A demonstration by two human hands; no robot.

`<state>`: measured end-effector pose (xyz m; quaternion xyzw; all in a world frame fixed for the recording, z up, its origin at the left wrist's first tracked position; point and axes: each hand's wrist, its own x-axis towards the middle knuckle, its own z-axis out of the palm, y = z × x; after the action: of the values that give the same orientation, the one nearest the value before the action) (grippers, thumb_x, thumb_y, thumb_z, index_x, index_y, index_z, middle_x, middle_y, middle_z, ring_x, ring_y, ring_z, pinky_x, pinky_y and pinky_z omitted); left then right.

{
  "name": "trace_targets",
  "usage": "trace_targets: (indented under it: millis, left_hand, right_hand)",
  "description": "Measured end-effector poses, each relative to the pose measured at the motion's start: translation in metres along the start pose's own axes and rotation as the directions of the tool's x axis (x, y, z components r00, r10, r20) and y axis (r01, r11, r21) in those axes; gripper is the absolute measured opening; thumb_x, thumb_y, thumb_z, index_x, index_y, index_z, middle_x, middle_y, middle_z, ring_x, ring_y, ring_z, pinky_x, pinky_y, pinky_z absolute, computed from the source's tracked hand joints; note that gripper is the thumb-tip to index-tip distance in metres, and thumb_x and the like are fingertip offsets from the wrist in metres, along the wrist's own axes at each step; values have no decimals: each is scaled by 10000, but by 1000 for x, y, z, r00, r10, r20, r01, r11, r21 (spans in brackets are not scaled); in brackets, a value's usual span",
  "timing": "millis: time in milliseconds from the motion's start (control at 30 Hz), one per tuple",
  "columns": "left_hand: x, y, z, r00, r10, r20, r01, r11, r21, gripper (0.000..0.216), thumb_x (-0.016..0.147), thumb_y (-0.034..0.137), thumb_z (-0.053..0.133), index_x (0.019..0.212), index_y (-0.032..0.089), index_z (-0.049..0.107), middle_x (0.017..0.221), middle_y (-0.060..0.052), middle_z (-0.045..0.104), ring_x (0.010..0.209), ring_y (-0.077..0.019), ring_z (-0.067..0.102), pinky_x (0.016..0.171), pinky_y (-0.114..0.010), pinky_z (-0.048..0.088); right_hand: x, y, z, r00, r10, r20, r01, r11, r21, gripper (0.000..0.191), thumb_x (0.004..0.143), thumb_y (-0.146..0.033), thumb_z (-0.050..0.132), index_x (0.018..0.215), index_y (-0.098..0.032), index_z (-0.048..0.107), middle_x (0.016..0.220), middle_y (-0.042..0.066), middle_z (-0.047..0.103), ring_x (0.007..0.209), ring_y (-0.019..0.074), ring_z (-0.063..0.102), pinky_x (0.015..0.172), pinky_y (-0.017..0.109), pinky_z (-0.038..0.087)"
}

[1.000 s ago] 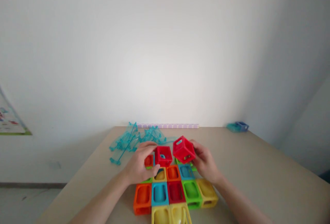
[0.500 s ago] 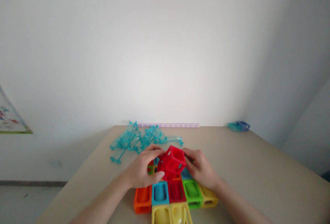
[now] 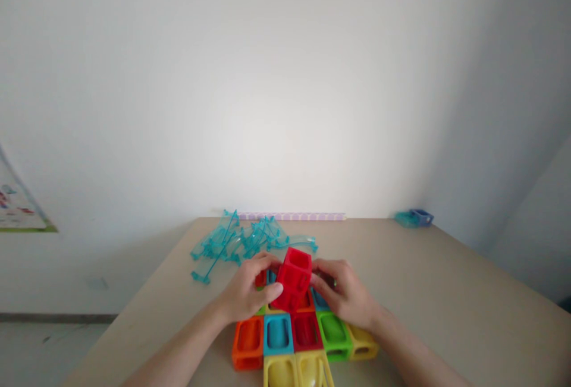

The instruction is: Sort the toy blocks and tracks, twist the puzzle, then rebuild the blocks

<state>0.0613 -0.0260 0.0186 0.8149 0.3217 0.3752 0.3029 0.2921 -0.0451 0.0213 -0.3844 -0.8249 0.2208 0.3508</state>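
Note:
A red toy block (image 3: pixel 294 283), hollow with window-like openings and seemingly made of two joined parts, is held tilted above a cluster of coloured cubes. My left hand (image 3: pixel 250 289) grips its left side, thumb on the near face. From the right, the fingertips of my right hand (image 3: pixel 348 292) pinch its upper edge. Below lie joined cubes: an orange cube (image 3: pixel 248 342), a blue cube (image 3: pixel 278 333), a dark red cube (image 3: pixel 307 330), a green cube (image 3: pixel 333 333) and a yellow cube (image 3: pixel 363 342). More cubes behind are partly hidden by my hands.
Several translucent teal track pieces (image 3: pixel 250 241) lie piled at the table's back left. A patterned purple strip (image 3: pixel 292 216) runs along the wall. In the far right corner sit a blue block (image 3: pixel 422 217) and a teal piece (image 3: pixel 405 219). Yellow cubes (image 3: pixel 297 369) extend toward me.
The red block has turned in my hands and shifted slightly left. My right fingers have moved a little left with it. The cubes below stay in place.

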Motion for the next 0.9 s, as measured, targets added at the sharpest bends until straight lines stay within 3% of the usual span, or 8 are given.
trace_targets:
  millis: [100, 267, 667, 900]
  left_hand:
    - [0, -1, 0, 1000, 3, -4, -3, 1000, -14, 342, 787, 442, 534, 937, 162, 663, 904, -71, 626, 899, -229, 571, 839, -322, 442]
    - [0, -1, -1, 1000, 10, 17, -10, 999, -35, 364, 822, 432, 524, 1006, 157, 674, 946, -83, 618, 906, -226, 573, 839, -321, 439]
    - [-2, -6, -3, 994, 56, 91, -54, 998, -30, 451, 829, 494, 539, 1107, 158, 653, 1010, -100, 574, 986, -247, 527, 901, -352, 409]
    - [-2, -8, -1, 996, 38, 82, -35, 999, -41, 385, 797, 414, 612, 1087, 162, 628, 1059, -99, 599, 1017, -247, 545, 923, -360, 415]
  right_hand:
    - [-1, -1, -1, 1000, -9, 22, 9, 1000, 0, 286, 889, -404, 510, 899, -149, 640, 618, -24, 534, 522, 96, 413, 504, 203, 327]
    - [-2, 2, 0, 1000, -12, 8, 13, 1000, -22, 339, 866, -460, 543, 813, -138, 635, 604, -25, 510, 534, 98, 412, 512, 209, 305]
    - [1, 10, 4, 997, -18, 73, 21, 999, -39, 439, 903, -525, 450, 735, -140, 575, 620, -24, 480, 584, 109, 411, 557, 204, 326]
    - [5, 8, 6, 998, -6, 66, 11, 998, -68, 479, 881, -578, 444, 708, -153, 582, 612, -22, 492, 588, 115, 442, 555, 207, 332]
